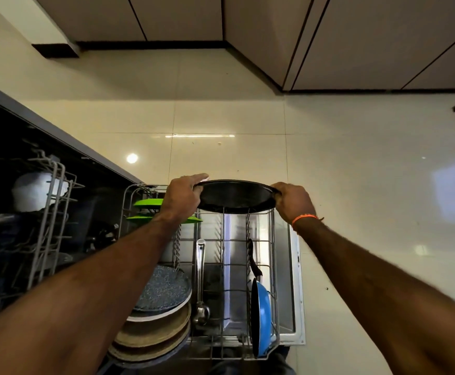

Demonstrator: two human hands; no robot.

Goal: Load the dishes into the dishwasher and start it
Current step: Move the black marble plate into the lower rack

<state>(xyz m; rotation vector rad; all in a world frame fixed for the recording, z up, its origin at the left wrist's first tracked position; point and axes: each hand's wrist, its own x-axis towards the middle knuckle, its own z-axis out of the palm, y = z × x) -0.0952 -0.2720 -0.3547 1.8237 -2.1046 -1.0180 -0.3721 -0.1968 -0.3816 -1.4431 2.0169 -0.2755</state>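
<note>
Hands: left hand (184, 194) and right hand (292, 200) grip opposite rims of black pan (234, 197), held over far end of lower rack (273, 266). Loaded: stacked plates (156, 320), blue pan (261, 318), ladle (200, 280), green plates (148, 203). Outstanding, apparently: seating pan, closing, starting.

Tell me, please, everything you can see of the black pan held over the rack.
The black pan is round, shallow and dark all over, with a thin raised rim and a matte, metal-like look. No handle shows. It is held roughly level, slightly tilted toward the camera, above the far end of the lower rack. The left hand grips its left rim and the right hand grips its right rim. Whether its near edge touches the rack wires cannot be told. It looks empty.
</note>
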